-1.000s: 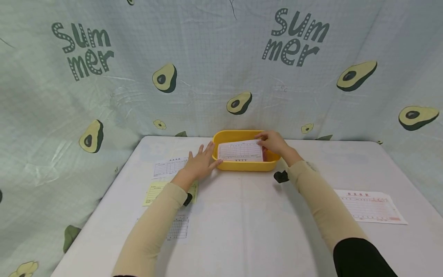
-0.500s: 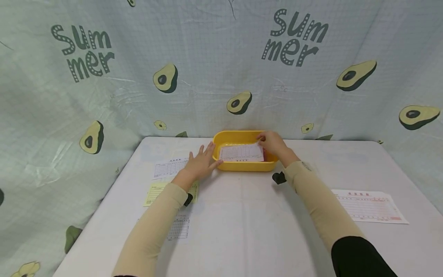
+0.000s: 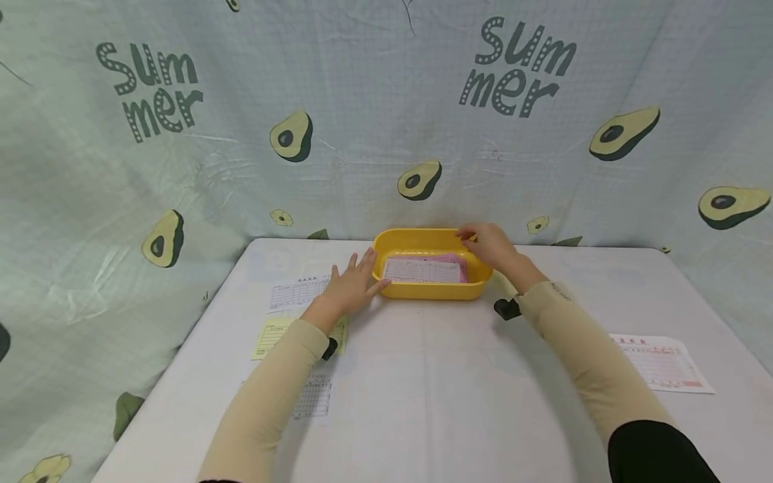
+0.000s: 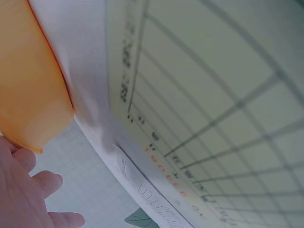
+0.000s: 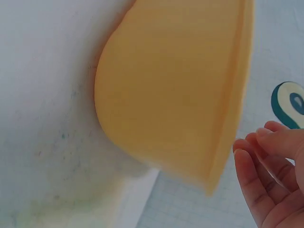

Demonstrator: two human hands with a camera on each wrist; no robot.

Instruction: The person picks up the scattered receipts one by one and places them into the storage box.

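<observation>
A yellow plastic bin (image 3: 435, 290) stands at the back middle of the table. Inside it, a white printed form (image 3: 421, 271) lies on top of pink sheets (image 3: 462, 267). My left hand (image 3: 349, 290) touches the bin's left end with spread, straight fingers; the left wrist view shows fingertips (image 4: 24, 159) at the rim. Over the bin's right back rim is my right hand (image 3: 492, 245), its fingers loosely bent and nothing between them. In the right wrist view that hand (image 5: 275, 166) hovers just outside the bin's wall (image 5: 175, 90).
Left of the bin lie a white form (image 3: 296, 293), a yellow slip (image 3: 270, 337) partly under the left arm, and another gridded sheet (image 3: 314, 397). A red-printed form (image 3: 667, 365) lies at the right, partly covered by the right sleeve. A patterned curtain (image 3: 362, 100) hangs behind the table.
My right hand let go of the white form, which now lies lower in the bin and leaves pink sheets showing. That hand moved up and right to the rim. The left hand stayed put.
</observation>
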